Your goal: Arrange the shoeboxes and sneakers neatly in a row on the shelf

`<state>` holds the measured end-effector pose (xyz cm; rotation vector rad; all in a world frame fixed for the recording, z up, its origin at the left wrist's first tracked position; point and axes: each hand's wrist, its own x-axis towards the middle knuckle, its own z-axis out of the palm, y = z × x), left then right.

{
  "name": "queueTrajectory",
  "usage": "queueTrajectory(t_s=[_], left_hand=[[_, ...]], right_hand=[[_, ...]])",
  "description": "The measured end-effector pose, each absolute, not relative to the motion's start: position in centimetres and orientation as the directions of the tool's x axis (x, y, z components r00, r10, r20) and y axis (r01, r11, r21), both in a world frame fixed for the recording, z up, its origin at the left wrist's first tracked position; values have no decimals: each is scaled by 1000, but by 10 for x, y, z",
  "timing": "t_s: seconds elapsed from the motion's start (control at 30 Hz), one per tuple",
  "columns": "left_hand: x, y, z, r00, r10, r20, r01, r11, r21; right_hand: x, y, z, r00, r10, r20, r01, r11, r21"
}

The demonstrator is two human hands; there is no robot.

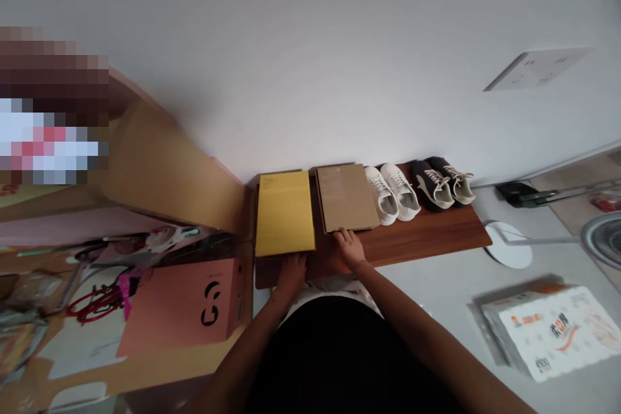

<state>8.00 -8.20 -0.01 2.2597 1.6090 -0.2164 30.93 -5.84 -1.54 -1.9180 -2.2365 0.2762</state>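
A yellow box (284, 213) lies on a dark brown wooden board (412, 242) against the wall. At its front edge, near the right corner, rests my left hand (292, 273), fingers stretched toward the box and partly shadowed. Beside it, slightly askew, is a brown cardboard box (347, 197). My right hand (349, 248) has its fingers bent against the front edge of that box. Just right of the cardboard box stand white sneakers (400, 191), partly touching its side. Farther right is a pair of black sneakers (433, 184) with pale laces.
To the left, a desk holds a pink box (184, 304), red cables (99, 301) and a large open carton (179, 174). A white tissue pack (557, 330) lies on the floor at right, near a round white base (508, 246). A socket plate (538, 69) is on the wall.
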Motion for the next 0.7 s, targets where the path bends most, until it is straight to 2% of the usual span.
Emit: queueTrajectory(t_s=[0.17,0.3,0.4,0.47,0.53,0.6,0.67,0.7], left_hand=[[89,-78,14,317,875,-365,927,-205,313],[101,-88,27,178,899,-401,927,-16,375],[115,-94,39,51,899,-435,839,197,507],[137,-91,49,42,889,-455,718,291,633],[178,-79,60,122,892,-436,611,279,741],[239,-58,69,247,899,-363,564,172,808],[311,-30,72,331,895,-299,597,47,801],[346,-14,72,340,890,-303,650,10,760]], right_hand=[[312,-37,2,-81,993,-81,937,48,-347],[318,-42,15,-86,988,-129,891,18,-454],[347,-59,26,-65,995,-79,833,10,-554],[385,-68,35,24,1000,-17,781,-29,-624],[430,-68,42,190,982,14,737,-134,-663],[472,-56,46,335,942,-20,701,-263,-662],[502,-32,46,374,916,-145,674,-376,-636],[512,-19,45,372,897,-239,659,-436,-613]])
